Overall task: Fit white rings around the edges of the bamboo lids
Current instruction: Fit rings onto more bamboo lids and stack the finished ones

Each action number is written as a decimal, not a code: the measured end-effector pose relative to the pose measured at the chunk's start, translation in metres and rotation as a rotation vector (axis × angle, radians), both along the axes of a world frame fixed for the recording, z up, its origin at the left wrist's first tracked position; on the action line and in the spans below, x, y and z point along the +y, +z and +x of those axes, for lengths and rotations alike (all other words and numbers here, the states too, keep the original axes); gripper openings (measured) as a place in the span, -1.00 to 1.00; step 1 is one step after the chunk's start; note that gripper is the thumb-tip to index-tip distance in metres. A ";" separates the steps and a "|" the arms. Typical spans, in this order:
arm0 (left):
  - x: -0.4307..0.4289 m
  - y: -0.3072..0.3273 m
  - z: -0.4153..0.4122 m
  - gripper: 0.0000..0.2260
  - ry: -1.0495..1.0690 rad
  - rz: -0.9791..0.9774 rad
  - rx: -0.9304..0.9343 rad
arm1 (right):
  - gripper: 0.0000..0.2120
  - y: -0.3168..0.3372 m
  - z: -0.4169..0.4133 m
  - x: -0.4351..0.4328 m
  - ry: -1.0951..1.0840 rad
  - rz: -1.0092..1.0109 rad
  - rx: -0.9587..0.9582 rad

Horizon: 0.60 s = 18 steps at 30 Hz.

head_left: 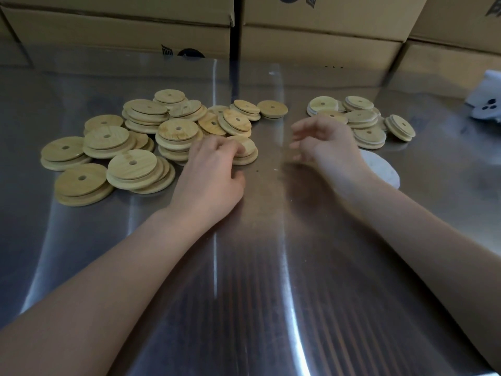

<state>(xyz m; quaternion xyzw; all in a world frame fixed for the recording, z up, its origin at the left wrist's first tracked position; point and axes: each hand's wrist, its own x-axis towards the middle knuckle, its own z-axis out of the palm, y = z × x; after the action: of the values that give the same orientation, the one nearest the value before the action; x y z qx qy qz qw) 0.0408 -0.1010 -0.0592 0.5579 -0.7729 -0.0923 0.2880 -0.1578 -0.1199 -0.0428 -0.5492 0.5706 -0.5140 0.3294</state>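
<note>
Two-handed, working apart over the steel table (257, 267), neither hand touching the other. Reaching the left hand (214, 164) to the near right edge of the big heap of bare lids (141, 147) in the upper left of the frame, curling its fingers down over one bamboo lid (248, 150) and gripping it. Lying flat on top of a second lid, that one, broad face up, round and so showing no long axis, its centre hole hidden under the fingers. Lying mostly flat too across the rest of the heap, holes pointing up, with a few leaning tilted on their neighbours. Holding the right hand (325, 143) just right of centre, blurred, fingers loosely bent toward the left hand; not possible to tell whether anything is pinched in them. Sitting behind it, in the upper right, a smaller cluster of ringed lids (363, 120) showing white at their rims, flat or slightly tipped. Peeking out from behind the right wrist, a white mound (385, 169), too blurred to read. Standing along the top of the frame, cardboard boxes (325, 36); at the right edge, a white object (488, 107).
</note>
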 end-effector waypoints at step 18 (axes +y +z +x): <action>-0.004 -0.001 -0.003 -0.63 -0.002 0.038 0.090 | -0.53 -0.011 0.021 0.009 0.354 0.004 0.344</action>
<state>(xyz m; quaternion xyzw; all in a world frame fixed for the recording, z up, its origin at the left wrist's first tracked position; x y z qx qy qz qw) 0.0373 -0.1049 -0.0601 0.5579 -0.7577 -0.1321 0.3116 -0.1367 -0.1105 -0.0538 -0.7195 0.5139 -0.3462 0.3136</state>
